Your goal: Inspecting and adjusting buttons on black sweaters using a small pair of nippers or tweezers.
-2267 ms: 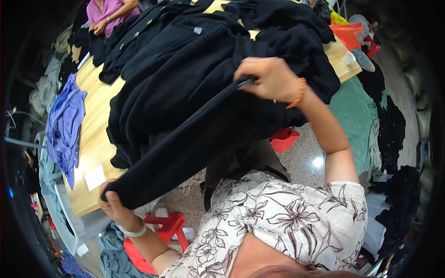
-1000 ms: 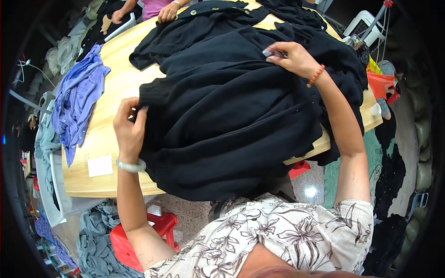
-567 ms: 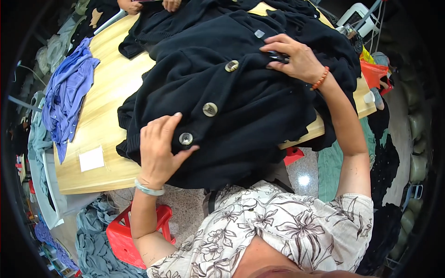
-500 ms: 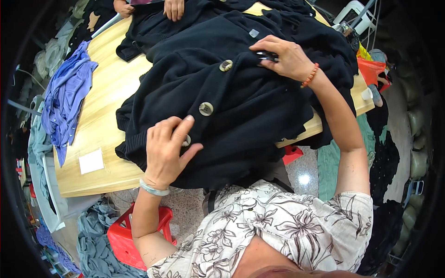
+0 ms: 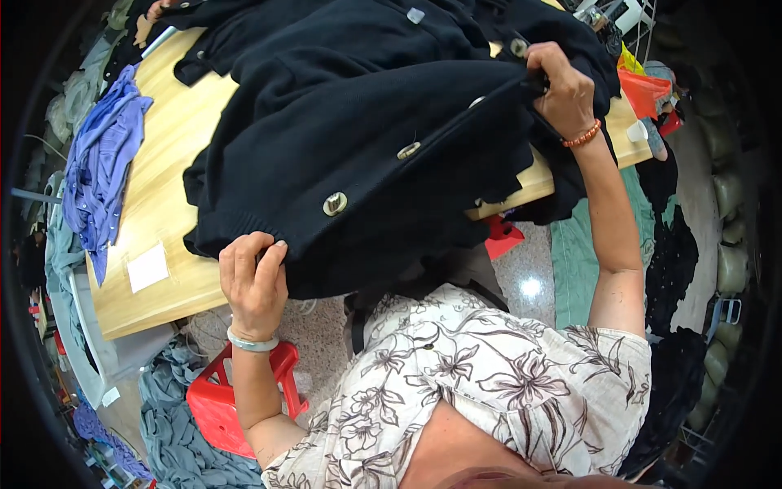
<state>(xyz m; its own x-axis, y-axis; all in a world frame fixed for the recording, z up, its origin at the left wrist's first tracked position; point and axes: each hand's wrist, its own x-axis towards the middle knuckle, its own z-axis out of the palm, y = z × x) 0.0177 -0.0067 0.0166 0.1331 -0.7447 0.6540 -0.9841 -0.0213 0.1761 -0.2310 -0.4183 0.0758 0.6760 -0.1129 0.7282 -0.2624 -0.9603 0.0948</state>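
Black button-front cardigan [image 5: 358,155] is centre frame, over the near side of the wood worktop [image 5: 175,138]; lower part hangs past the near edge. Both of the person's hands are on it.

Left hand [image 5: 254,281]: lower left of centre, fingers curled over the cardigan's bottom corner, next to the ribbed hem [image 5: 236,224]. Light bangle [image 5: 252,344] on that wrist.

Right hand [image 5: 562,85]: upper right, closed on the front edge, band pulled into a slanting line between the two hands. Can't tell if anything else is tucked in that fist. Orange beaded bracelet [image 5: 584,135] on the wrist.

Large mottled button [image 5: 335,204] sits nearest the left hand, more along the band toward the right hand, seen more edge-on.

More black garments under and behind, top of frame; small pale tag [image 5: 415,15] on one. Co-worker's hand [image 5: 156,10] at the extreme upper left, partly cut off.

Left side of worktop: purple buttoned garment [image 5: 104,155] drooping over the edge, white paper square [image 5: 147,269] near the corner. White cup [image 5: 638,132] at the right end, orange-red plastic bag [image 5: 645,91] just beyond.

Floor: red plastic stool [image 5: 213,416] lower left beside heaped grey-green cloth [image 5: 175,411]; green sheet [image 5: 586,261] on the right.
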